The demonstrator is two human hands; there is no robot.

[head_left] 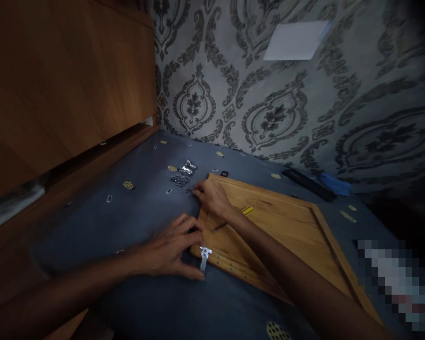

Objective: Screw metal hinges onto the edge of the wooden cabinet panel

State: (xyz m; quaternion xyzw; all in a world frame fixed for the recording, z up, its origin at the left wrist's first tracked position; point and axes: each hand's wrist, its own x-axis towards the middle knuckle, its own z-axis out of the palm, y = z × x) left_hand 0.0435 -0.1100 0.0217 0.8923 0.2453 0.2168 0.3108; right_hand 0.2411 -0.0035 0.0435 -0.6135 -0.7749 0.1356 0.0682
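Observation:
A wooden panel with a raised frame [279, 222] lies on the dark patterned cloth. At its near left corner is a shiny metal hinge [205, 257]. My left hand [177, 245] curls around that corner, thumb against the hinge's arm and fingers by its other end. My right hand [214, 196] reaches over the panel to its far left corner, thumb and forefinger pinched beside small metal pieces [187, 191]. What is between those fingertips is too small to tell. A thin tool with a yellow end [248, 210] lies on the panel, partly behind my right forearm.
Another metal hinge [188, 167] and a cluster of metal parts [180, 180] lie beyond my hands. A long black object [310, 184] and a blue cloth [336, 184] are near the wall at right. Wooden furniture [71, 80] borders the left.

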